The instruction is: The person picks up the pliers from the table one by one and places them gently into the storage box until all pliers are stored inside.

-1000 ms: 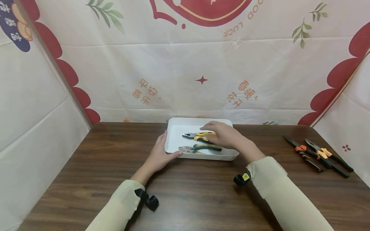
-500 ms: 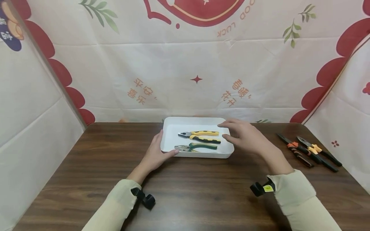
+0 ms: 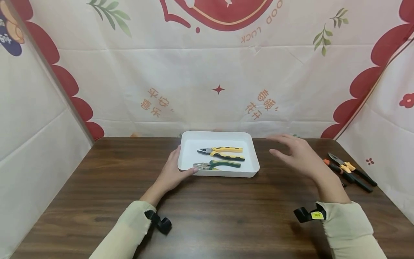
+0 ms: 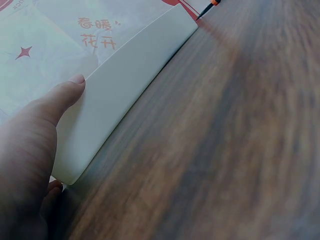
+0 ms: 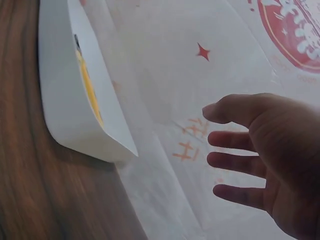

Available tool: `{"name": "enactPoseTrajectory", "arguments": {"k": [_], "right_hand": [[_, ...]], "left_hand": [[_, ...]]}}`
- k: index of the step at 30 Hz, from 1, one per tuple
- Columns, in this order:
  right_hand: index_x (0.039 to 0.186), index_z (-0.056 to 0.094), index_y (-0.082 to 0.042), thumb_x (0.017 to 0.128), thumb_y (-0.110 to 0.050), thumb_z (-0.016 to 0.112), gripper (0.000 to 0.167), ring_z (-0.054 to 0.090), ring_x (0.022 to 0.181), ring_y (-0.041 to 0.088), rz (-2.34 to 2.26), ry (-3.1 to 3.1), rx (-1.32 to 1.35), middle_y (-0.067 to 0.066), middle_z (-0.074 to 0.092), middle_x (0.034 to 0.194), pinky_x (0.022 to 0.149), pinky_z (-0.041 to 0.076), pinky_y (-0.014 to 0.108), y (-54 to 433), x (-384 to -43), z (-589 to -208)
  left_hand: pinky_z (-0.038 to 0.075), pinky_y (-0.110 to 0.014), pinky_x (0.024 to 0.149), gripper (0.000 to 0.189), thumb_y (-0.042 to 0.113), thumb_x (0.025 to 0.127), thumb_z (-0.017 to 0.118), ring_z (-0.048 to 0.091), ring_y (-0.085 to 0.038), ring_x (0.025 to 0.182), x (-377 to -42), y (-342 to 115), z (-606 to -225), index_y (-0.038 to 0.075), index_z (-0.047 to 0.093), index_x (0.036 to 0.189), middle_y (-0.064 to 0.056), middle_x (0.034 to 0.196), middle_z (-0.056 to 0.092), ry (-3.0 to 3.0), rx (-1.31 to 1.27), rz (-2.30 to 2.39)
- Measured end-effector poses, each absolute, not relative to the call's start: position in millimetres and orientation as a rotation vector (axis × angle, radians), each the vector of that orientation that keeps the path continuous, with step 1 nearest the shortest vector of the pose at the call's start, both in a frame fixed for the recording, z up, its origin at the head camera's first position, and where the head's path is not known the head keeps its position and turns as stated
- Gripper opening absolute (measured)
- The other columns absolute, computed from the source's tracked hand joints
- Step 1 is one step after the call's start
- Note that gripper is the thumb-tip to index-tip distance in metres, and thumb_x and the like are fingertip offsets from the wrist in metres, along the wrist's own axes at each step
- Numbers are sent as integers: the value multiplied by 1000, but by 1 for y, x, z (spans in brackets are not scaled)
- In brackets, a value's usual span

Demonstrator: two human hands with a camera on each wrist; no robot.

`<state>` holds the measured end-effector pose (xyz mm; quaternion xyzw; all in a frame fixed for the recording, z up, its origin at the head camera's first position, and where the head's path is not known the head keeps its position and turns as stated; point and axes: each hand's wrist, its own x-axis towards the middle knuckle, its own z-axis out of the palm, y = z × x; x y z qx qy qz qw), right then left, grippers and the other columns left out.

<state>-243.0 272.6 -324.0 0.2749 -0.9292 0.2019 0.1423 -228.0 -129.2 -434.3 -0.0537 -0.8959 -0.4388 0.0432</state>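
Note:
A white tray (image 3: 226,173) stands on the table near the back wall. My left hand (image 3: 169,173) grips its front left corner, the thumb (image 4: 70,95) at the rim and the fingers along the side. Inside lie two pairs of pliers: combination pliers with yellow and black handles (image 3: 228,149), and in front of them pliers with green handles (image 3: 226,163), partly hidden by the front wall. My right hand (image 3: 299,156) hovers to the right of the tray with nothing in it, its fingers spread and loosely bent, as the right wrist view also shows.
Two more pairs of pliers lie at the table's right side: one with orange and black handles (image 3: 336,168), partly covered by my right forearm, and one with yellow-orange and black handles (image 3: 350,167). A printed white cloth (image 3: 181,72) hangs behind the brown wooden table (image 3: 226,216).
My right hand has drawn away from the yellow-handled pliers in the tray and moved right, out past the tray's edge. My left hand keeps its place at the corner.

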Motion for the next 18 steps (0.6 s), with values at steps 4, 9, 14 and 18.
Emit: {"name": "enactPoseTrajectory", "arguments": {"k": [4,9,14,18], "right_hand": [[136,62,-9,94,-18,72,44,60,122,42,525,-2705,741,19,65,133,96,48,63,287,-244,-320],[138,60,-7,95,-21,70,46,56,125,47,424,-2785,621,25,62,135,98,44,68,303,-246,-317],[136,61,-6,95,-26,70,46,56,126,48,377,-2843,546,27,60,137,98,43,69,316,-249,-318],[137,60,-6,96,-28,69,48,55,126,47,369,-2878,500,27,60,136,99,42,68,329,-251,-321]], "left_hand": [[29,-56,122,115,51,81,81,28,-34,153,-228,-128,-434,9,13,163,-15,167,22,-2732,-163,-1346],[29,-57,122,115,50,81,81,28,-34,153,-228,-128,-433,9,13,163,-15,167,22,-2719,-174,-1354],[28,-56,123,115,51,81,81,28,-33,153,-228,-129,-435,9,12,163,-15,167,22,-2723,-162,-1348],[28,-57,122,115,51,81,81,28,-33,153,-229,-130,-436,9,12,163,-15,167,22,-2728,-161,-1343]]}}
